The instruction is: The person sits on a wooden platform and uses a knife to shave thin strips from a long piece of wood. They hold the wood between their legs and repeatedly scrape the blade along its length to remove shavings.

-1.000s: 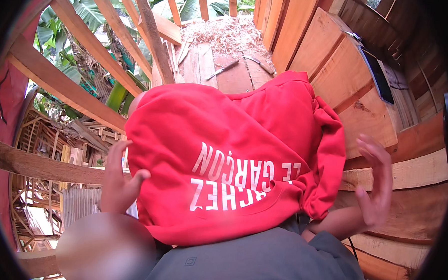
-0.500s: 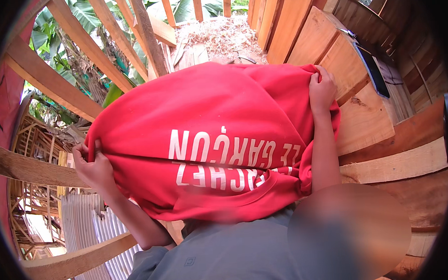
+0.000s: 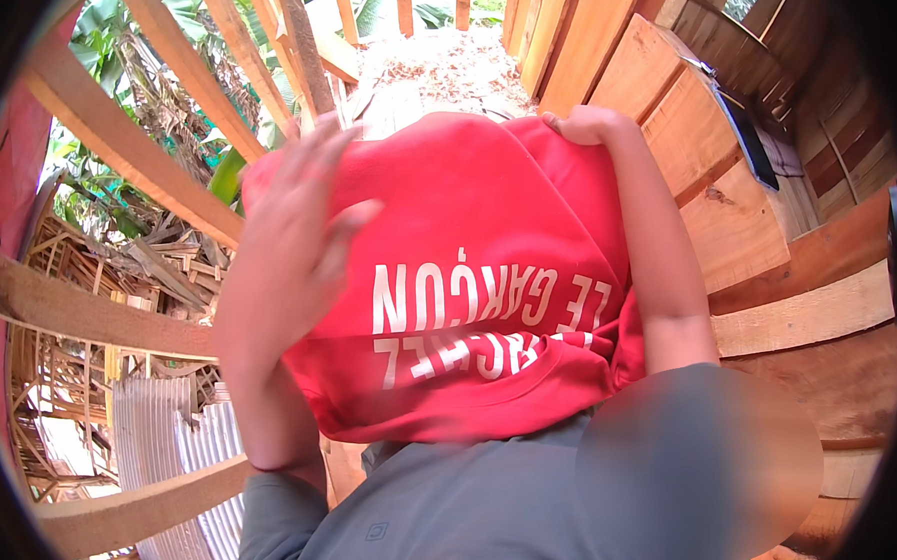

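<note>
A red sweatshirt (image 3: pixel 455 205) with white lettering lies spread in front of my body, its print upside down to me. Folds gather along its near edge, close to my grey shirt (image 3: pixel 458 505). My right hand (image 3: pixel 592 126) pinches the cloth at the far right corner, the forearm running along the garment's right side. Over the left part of the sweatshirt is my left hand (image 3: pixel 301 226), smeared by motion, with fingers stretched out and thumb apart. Nothing shows in its grasp. What lies beneath the garment is hidden.
Wooden slats (image 3: pixel 132 144) fence the left and far sides, with plants behind. Wood shavings (image 3: pixel 449 65) cover the far floor. A dark phone-like slab (image 3: pixel 746 142) rests on the planks at right. Corrugated sheets (image 3: pixel 155 433) stand below left. A blurred round patch covers the lower right.
My left hand has let go of the sweatshirt's left edge and moved up and right over it. My right hand has shifted its hold farther away and left along the cloth.
</note>
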Available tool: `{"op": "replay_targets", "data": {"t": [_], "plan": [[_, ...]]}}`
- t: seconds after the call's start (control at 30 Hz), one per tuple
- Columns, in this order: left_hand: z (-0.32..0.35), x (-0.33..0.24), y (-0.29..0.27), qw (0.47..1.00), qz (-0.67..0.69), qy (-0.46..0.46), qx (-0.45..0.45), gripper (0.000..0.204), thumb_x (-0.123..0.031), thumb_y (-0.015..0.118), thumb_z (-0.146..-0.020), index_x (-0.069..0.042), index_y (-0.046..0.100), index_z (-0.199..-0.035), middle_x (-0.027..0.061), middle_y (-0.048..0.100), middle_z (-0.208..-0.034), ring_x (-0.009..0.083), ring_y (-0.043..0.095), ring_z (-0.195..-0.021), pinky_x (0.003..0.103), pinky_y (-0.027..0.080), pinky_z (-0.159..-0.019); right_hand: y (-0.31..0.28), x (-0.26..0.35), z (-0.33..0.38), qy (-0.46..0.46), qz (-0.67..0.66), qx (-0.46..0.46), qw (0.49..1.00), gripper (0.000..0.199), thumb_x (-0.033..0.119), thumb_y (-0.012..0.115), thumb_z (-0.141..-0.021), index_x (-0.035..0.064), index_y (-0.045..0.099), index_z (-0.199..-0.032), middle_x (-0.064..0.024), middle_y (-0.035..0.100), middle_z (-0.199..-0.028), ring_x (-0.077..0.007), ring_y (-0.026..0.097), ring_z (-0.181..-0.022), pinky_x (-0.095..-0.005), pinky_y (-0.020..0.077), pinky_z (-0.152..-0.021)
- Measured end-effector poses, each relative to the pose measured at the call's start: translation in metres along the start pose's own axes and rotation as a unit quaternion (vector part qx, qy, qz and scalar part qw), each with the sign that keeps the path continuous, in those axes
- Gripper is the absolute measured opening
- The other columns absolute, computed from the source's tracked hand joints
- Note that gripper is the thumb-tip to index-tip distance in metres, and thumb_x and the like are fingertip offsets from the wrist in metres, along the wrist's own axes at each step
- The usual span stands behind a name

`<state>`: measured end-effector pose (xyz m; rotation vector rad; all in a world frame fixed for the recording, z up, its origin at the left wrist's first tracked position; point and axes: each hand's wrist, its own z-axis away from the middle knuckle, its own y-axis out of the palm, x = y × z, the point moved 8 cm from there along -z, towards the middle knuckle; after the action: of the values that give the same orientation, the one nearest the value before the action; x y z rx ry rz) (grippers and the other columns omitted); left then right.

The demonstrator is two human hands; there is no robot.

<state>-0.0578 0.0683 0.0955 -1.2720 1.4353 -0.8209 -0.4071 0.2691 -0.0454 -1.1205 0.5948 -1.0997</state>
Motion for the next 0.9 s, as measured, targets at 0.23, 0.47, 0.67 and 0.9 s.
{"op": "replay_targets", "data": {"t": [0.23, 0.47, 0.67, 0.9], "plan": [[-0.099, 0.039, 0.077, 0.888, -0.385, -0.075, 0.241, 0.076, -0.054, 0.058, -0.095, -0.022, 0.03, -0.158, 0.0036, 0.035, -0.162, 0.0273, 0.024, -0.152, 0.059, 0.023, -0.119, -0.038, 0.03, -0.021, -0.218, -0.034, -0.056, 0.974, 0.036, 0.034, 0.059, -0.1, 0.0026, 0.073, -0.111, -0.0108, 0.075, -0.097, -0.0194, 0.069, -0.089, -0.0359, 0.0535, -0.083], [-0.139, 0.0, 0.089, 0.917, -0.238, -0.01, 0.321, 0.098, -0.066, 0.062, -0.086, -0.018, 0.019, -0.161, 0.0056, 0.035, -0.161, 0.0303, 0.039, -0.145, 0.044, 0.037, -0.115, -0.083, 0.001, -0.023, -0.079, -0.044, -0.094, 0.991, 0.023, 0.019, 0.061, -0.095, 0.0039, 0.074, -0.107, -0.009, 0.076, -0.093, -0.0209, 0.071, -0.086, -0.0354, 0.0558, -0.079], [-0.159, 0.029, 0.125, 0.871, -0.241, 0.033, 0.427, 0.05, -0.049, 0.066, -0.091, -0.01, 0.068, -0.122, 0.0133, 0.068, -0.124, 0.0337, 0.063, -0.11, 0.043, 0.049, -0.094, -0.077, 0.066, 0.049, -0.214, 0.135, 0.059, 0.966, 0.035, 0.033, 0.072, -0.089, 0.0119, 0.075, -0.117, -0.0073, 0.076, -0.105, -0.0205, 0.07, -0.092, -0.0339, 0.0544, -0.084], [-0.178, 0.03, 0.097, 0.924, -0.171, 0.002, 0.342, 0.05, -0.042, 0.069, -0.09, -0.014, 0.064, -0.131, 0.0118, 0.066, -0.13, 0.0331, 0.063, -0.117, 0.044, 0.05, -0.097, -0.116, 0.036, 0.006, -0.299, 0.045, -0.161, 0.94, 0.022, 0.019, 0.06, -0.098, -0.0018, 0.068, -0.096, -0.0182, 0.069, -0.089, -0.0269, 0.065, -0.079, -0.0399, 0.0506, -0.075]]}}
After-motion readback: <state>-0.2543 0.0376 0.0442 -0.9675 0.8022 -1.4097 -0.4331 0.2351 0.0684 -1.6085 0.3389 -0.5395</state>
